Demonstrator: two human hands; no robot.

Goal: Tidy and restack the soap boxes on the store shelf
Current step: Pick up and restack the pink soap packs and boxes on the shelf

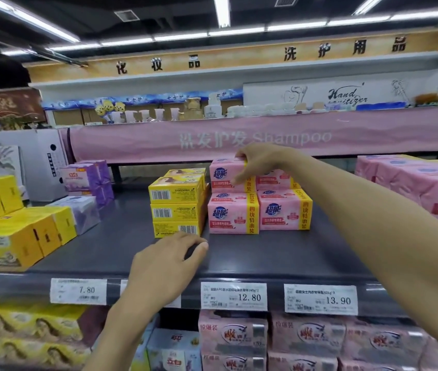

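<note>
The left hand (164,266) rests on the dark shelf (266,258) just in front of the yellow soap box stack (176,207), fingers loosely curled and holding nothing, while the right hand (260,162) grips the top pink soap pack (227,175) immediately right of that stack.

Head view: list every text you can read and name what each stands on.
"化妆品": top fascia, left.
"洗护用品": same fascia, right.
"Hand", then a half-hidden word: white board.
"洗发护发 Shampoo": pink banner.
"超能": pink soap pack.
"7.80": left price tag.
"12.80": middle price tag.
"13.90": right price tag.
Small print on tags and yellow boxes: too blurred.
</note>
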